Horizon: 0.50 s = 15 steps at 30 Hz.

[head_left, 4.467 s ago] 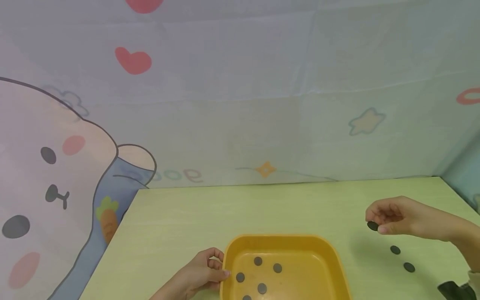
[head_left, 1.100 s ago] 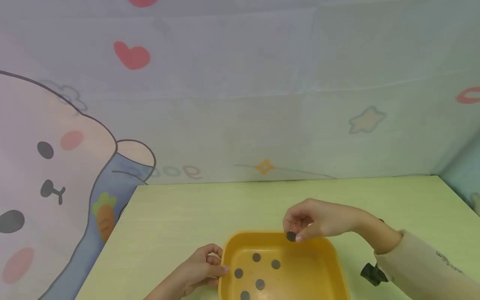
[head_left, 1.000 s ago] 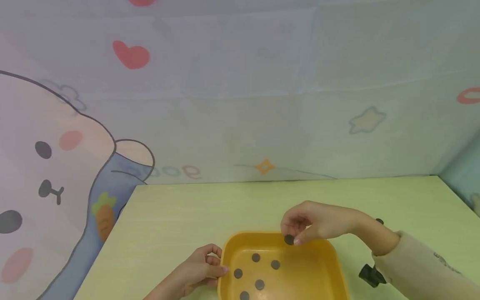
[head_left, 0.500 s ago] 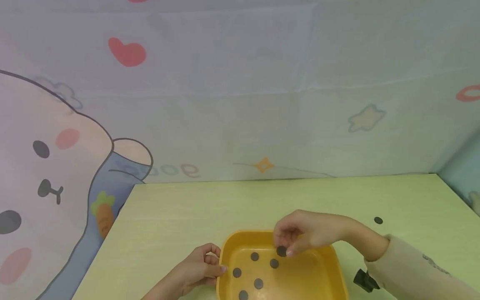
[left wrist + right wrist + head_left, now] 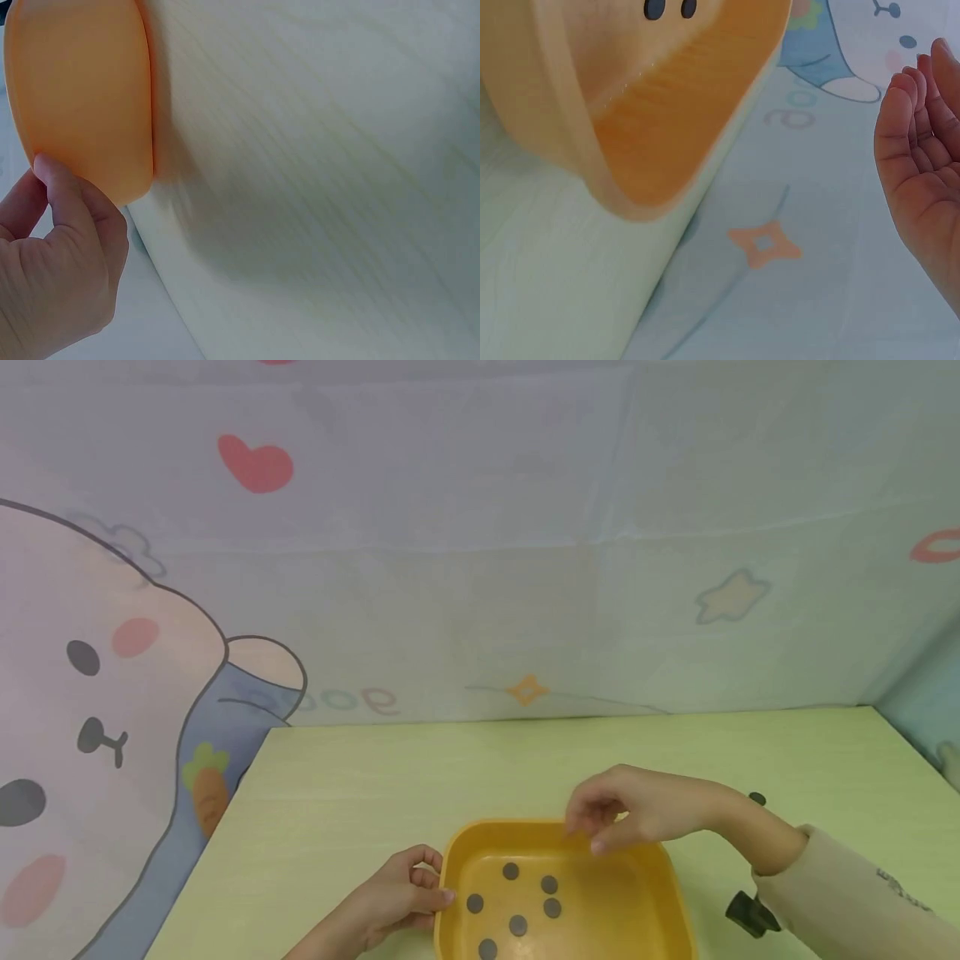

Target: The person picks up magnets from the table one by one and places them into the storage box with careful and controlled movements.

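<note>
Starting at the far left, I can see a pale fabric backdrop (image 5: pixel 450 527) printed with a large cartoon animal in blue clothing, with an orange carrot on the blue part. In front of it spreads a pale yellow-green, flat-topped table (image 5: pixel 337 802).

Moving right along the near side, I find the person's left hand (image 5: pixel 397 897) pinching the left rim of a yellow plastic tray with rounded corners (image 5: pixel 491 831). The thumb lies on the rim, while the bent fingers meet the outer wall.

The tray sits at the near middle of the table, its near side cut off in my head view. I count six flat, round grey discs (image 5: pixel 517 925) on its floor, loosely scattered across the left half and well apart from the right wall.

Over the tray's far right part I see the right hand (image 5: pixel 637 802), its fingers loosely bent and parted from the thumb, the palm showing in my right wrist view. Farther right, just beyond the forearm, a small, round black disc (image 5: pixel 757 798) lies on the table. A light beige sleeve (image 5: pixel 847 893) covers the arm, with a dark, blocky object (image 5: pixel 750 913) showing beside its cuff.
</note>
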Tool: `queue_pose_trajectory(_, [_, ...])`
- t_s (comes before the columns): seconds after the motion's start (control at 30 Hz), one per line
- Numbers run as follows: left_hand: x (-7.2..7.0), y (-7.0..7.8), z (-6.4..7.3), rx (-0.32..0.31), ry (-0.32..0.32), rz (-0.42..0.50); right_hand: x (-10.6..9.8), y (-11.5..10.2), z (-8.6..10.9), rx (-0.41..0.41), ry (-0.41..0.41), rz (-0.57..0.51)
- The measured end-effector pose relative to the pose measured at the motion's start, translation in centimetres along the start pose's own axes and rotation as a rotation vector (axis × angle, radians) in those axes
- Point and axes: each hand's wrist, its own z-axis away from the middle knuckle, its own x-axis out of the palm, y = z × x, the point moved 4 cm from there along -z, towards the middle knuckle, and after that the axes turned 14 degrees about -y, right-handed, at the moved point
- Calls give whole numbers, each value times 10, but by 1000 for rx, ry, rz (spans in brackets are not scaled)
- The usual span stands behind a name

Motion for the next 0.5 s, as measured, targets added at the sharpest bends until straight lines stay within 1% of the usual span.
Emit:
queue_pose_trajectory(0.17, [0, 0, 0, 7, -7, 4, -6, -2, 16, -2, 39, 8])
queue_pose_trajectory(0.33, [-1, 0, 0, 8, -6, 5, -12, 0, 36, -13, 93, 18])
queue_pose_trajectory(0.5, [-1, 0, 0, 1, -1, 2, -18, 4, 56, -33, 153, 63])
